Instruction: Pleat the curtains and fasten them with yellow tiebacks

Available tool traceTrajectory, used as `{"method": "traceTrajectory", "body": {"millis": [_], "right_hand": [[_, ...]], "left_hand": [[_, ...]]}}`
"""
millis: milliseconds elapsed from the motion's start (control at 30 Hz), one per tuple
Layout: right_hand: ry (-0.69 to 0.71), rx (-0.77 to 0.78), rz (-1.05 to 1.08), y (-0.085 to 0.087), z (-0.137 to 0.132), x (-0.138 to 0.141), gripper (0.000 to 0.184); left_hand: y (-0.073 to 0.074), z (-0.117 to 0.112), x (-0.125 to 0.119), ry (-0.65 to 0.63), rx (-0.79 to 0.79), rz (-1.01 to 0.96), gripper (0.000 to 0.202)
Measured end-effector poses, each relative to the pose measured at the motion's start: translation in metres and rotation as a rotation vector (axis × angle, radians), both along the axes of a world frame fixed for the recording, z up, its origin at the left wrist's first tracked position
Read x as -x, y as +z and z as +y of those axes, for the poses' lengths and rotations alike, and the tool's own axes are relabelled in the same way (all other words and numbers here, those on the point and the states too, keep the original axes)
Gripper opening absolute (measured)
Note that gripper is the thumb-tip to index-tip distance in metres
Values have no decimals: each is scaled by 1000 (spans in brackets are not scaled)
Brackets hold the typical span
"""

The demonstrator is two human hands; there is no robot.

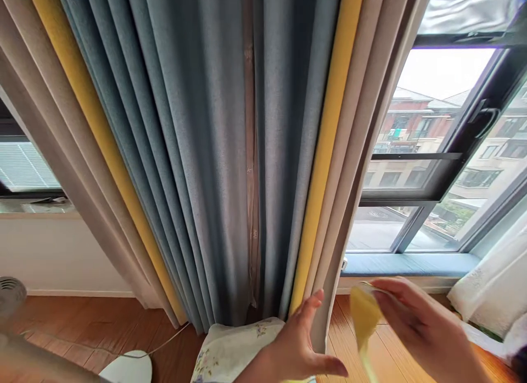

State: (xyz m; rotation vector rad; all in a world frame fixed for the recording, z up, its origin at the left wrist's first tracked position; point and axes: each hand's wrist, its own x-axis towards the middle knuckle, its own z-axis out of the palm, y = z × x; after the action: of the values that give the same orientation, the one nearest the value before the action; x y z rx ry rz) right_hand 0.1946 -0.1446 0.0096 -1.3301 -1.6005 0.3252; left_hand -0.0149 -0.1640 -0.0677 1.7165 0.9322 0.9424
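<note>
Long curtains hang ahead of me: blue-grey panels [222, 152], yellow bands [329, 147] and beige outer folds [354, 125]. My left hand [294, 347] is at the lower edge of the right-hand curtain, thumb and fingers spread and nothing in the grasp. Whether its fingertips touch the fabric I cannot tell. To the right, my right hand [428, 331] pinches the top end of a yellow curtain tieback [364, 317], which dangles down past the bottom of the view. A brownish strip [250, 152] shows in the gap between the blue-grey panels.
Below the curtains is a flowered cloth-covered seat or cushion [234, 347]. A fan-like stand with a white base [129, 366] and a cord is on the wooden floor [82, 317] at left. The window [436, 152] has a blue sill cushion [407, 264]; a white curtain [494, 295] hangs at far right.
</note>
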Motion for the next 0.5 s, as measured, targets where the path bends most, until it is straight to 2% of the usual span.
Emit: {"method": "traceTrajectory", "body": {"millis": [33,100,200,267,367,433,500], "right_hand": [[82,3,-48,7,0,17,27],[168,-6,-89,17,-1,44,24],[152,-48,-20,22,0,60,25],[81,-60,85,20,11,58,27],[49,25,227,7,38,52,33],[138,148,237,-17,55,51,35],[262,316,177,-56,66,50,33]], "left_hand": [[0,-4,-6,-60,71,-45,97],[-4,-9,-14,-186,214,-110,78],[-16,-9,-2,-224,333,-97,51],[-28,-4,28,-167,349,22,42],[-45,-4,96,-21,399,243,25],[-55,-13,145,85,405,412,20],[-70,-31,183,177,455,557,20]]}}
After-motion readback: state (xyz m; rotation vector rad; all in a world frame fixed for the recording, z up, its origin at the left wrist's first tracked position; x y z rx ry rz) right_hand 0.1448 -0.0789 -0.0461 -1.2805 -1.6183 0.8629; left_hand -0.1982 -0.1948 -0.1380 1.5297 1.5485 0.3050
